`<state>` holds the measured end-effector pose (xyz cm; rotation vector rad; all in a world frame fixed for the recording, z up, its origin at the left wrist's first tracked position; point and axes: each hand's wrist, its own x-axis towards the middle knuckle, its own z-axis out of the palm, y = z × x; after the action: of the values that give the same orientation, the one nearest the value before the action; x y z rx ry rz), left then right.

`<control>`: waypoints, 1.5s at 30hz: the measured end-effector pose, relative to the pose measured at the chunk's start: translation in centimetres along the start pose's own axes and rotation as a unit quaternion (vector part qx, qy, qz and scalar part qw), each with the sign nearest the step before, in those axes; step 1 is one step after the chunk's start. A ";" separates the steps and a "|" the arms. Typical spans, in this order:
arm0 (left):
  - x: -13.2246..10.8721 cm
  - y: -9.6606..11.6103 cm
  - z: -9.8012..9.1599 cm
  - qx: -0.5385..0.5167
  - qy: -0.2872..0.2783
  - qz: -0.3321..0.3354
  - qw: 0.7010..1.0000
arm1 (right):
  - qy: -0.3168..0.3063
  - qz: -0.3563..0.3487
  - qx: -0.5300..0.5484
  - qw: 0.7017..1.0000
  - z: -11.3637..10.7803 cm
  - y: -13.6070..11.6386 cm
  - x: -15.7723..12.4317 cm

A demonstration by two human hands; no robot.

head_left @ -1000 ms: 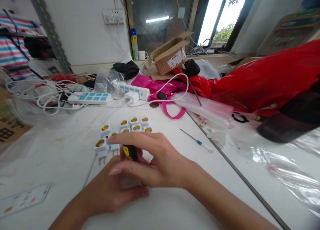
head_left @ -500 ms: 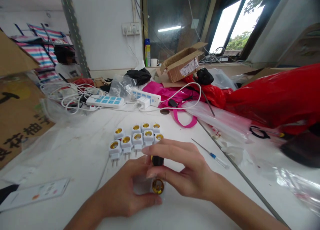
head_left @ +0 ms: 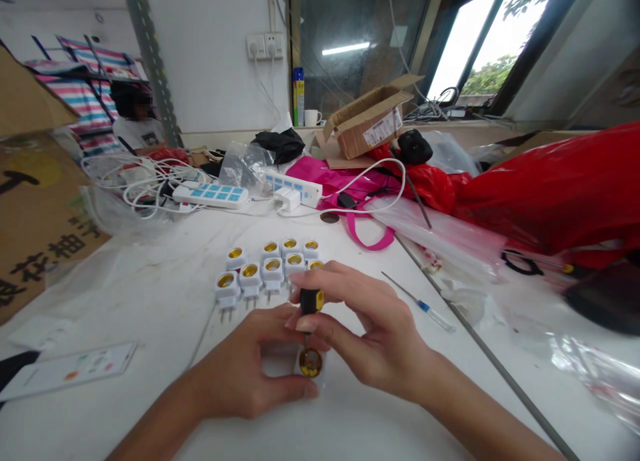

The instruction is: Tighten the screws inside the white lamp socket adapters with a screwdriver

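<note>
My left hand is closed around a white lamp socket with a brass-coloured threaded inside, near the table's front. Between the thumb and fingers of my right hand is a short black-and-yellow screwdriver, its shaft pointing down at the socket's opening. Whether the tip touches a screw is too small to tell. Beyond my hands stand several white plug sockets in two rows, some with pins toward me.
A blue-handled screwdriver lies right of my hands. Power strips and a pink bag are farther back. A cardboard box stands left, a red bag right. A person is at the back left.
The screwdriver's handle has tilted and lifted slightly, so its yellow part and shaft now show. The view has shifted a little, and both hands still hold their things.
</note>
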<state>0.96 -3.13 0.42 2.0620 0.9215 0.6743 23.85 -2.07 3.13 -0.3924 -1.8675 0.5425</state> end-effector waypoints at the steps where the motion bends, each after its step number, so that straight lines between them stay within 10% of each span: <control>1: 0.0 0.1 0.0 0.006 0.004 -0.001 1.000 | 0.011 -0.007 -0.007 1.000 0.1 0.2 0.0; 40: 0.4 0.1 0.3 -0.007 0.001 0.007 1.000 | -0.089 -0.052 0.025 0.994 0.2 -1.9 0.4; 45: 0.3 -0.4 0.4 -0.041 -0.021 0.008 0.999 | -0.011 -0.035 0.016 0.999 0.3 -1.5 0.3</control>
<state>1.27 -2.85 -0.11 2.0050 0.8405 0.6641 23.47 -3.18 4.10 -0.3005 -1.8849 0.5310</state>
